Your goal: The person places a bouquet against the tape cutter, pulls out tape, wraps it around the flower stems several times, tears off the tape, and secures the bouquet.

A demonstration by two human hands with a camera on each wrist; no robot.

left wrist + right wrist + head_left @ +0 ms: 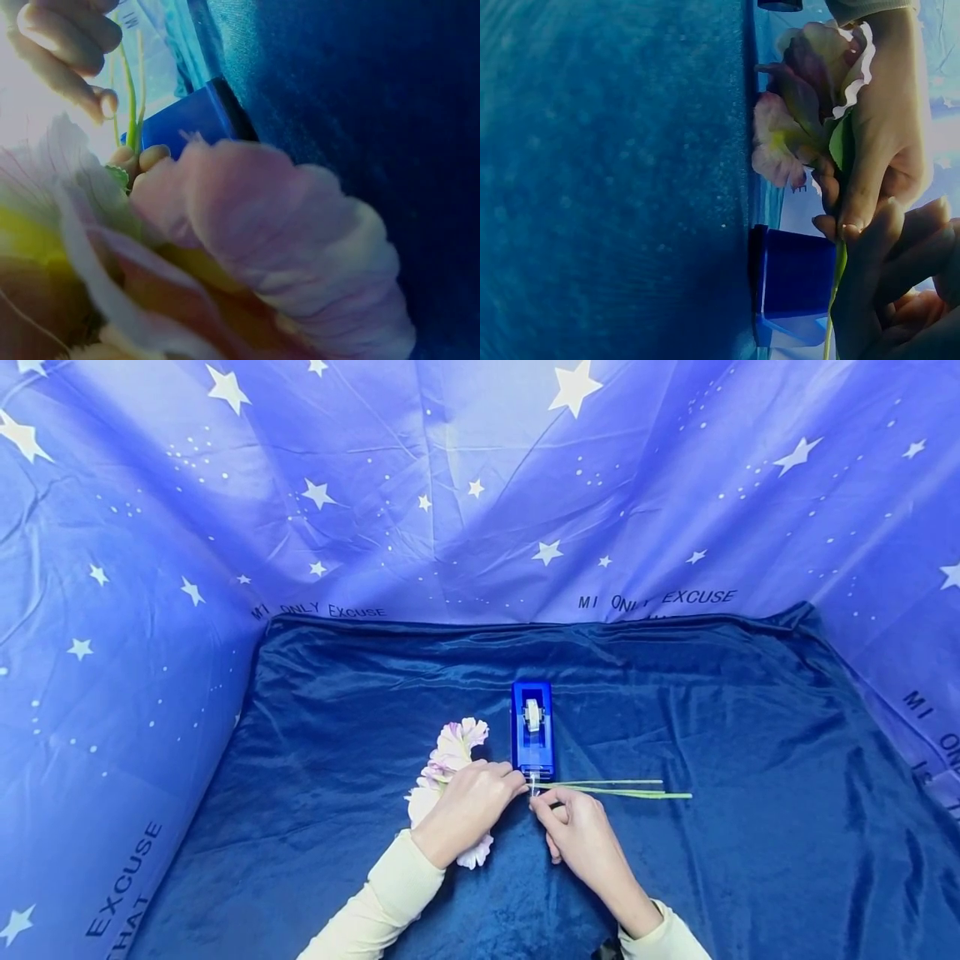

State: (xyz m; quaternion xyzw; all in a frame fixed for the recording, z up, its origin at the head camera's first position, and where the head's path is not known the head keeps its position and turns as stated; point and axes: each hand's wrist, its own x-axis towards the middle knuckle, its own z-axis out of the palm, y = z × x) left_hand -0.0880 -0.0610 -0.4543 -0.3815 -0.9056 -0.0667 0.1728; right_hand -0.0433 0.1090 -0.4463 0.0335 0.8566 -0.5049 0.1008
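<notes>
Pink-and-white artificial flowers [456, 745] lie beneath and around my left hand [474, 800], which pinches their green stems [630, 792] just below the blooms. Those stems run out to the right, past the near end of a blue tape dispenser [517, 727] with a white tape roll [532, 716]. A short clear tape strip [534, 787] reaches from the dispenser's near end to my right hand [581, 828], whose thumb and finger pinch it close to the stems. In the left wrist view, petals [270, 225] cover much of the left hand.
Dark blue velvety cloth [750, 718] covers the work surface, with wrinkles in it. Purple-blue star-printed fabric [480, 543] stands as walls at the back and both sides. A small dark object [606, 952] shows at the bottom edge, by the right sleeve.
</notes>
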